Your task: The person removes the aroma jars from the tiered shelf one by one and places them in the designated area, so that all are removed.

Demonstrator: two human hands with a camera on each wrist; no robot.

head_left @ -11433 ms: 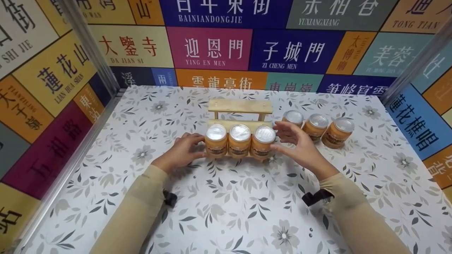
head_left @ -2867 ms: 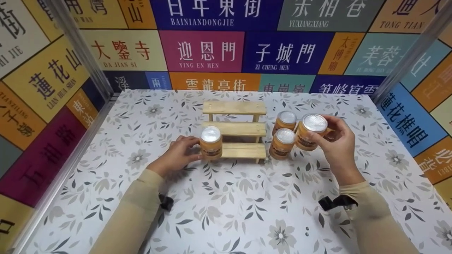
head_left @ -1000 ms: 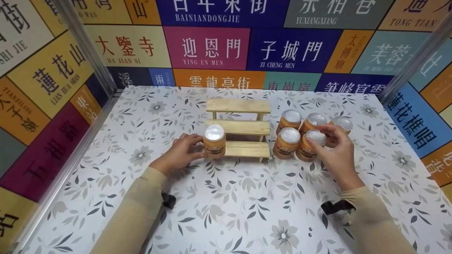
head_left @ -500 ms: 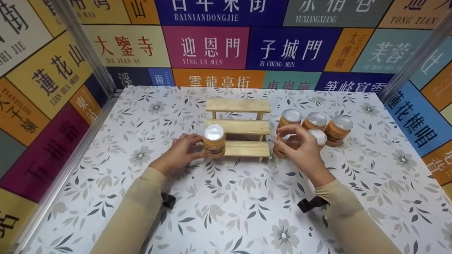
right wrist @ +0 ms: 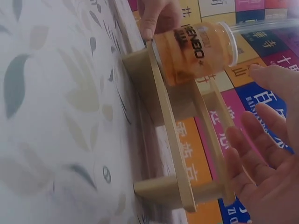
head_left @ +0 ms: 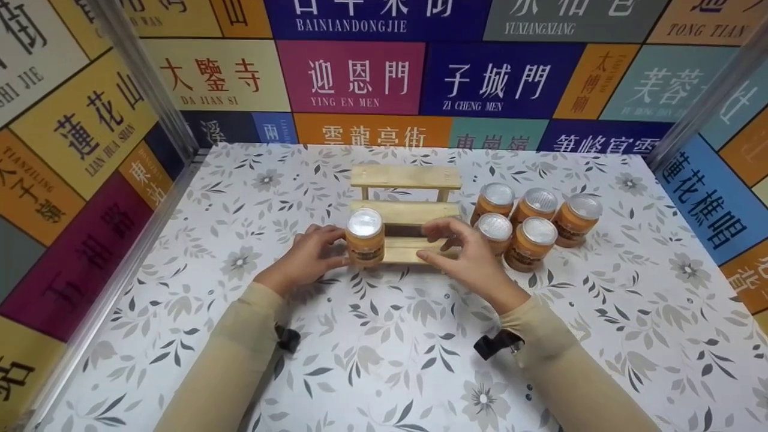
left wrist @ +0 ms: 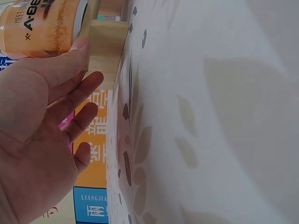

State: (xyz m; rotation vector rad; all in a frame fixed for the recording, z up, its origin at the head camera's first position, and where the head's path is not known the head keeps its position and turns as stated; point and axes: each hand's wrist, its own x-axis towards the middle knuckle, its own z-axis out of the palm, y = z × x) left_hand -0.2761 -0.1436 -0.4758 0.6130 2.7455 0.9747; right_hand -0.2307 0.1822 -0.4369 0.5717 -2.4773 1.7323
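A small orange-brown can [head_left: 365,243] with a silver top stands upright on the left end of the lowest step of a three-step wooden stand [head_left: 405,211]. My left hand [head_left: 306,255] is at that end; in the left wrist view, its thumb and forefinger pinch the step's end [left wrist: 91,39], close to the can's base. My right hand [head_left: 468,255] hovers over the right part of the lowest step, fingers bent and spread, holding nothing. In the right wrist view, a gap separates the right fingers [right wrist: 264,135] from the can.
Several matching cans stand right of the stand: three in a back row [head_left: 536,205] and two in front [head_left: 531,243]. My right hand partly hides one front can [head_left: 495,228]. Patterned walls [head_left: 354,78] with lettering enclose the floral-covered table [head_left: 372,348].
Three cans stood on the lowest step at first; two now stand right of the stand. My right hand has let go of a can there and moved left. My left hand stays put.
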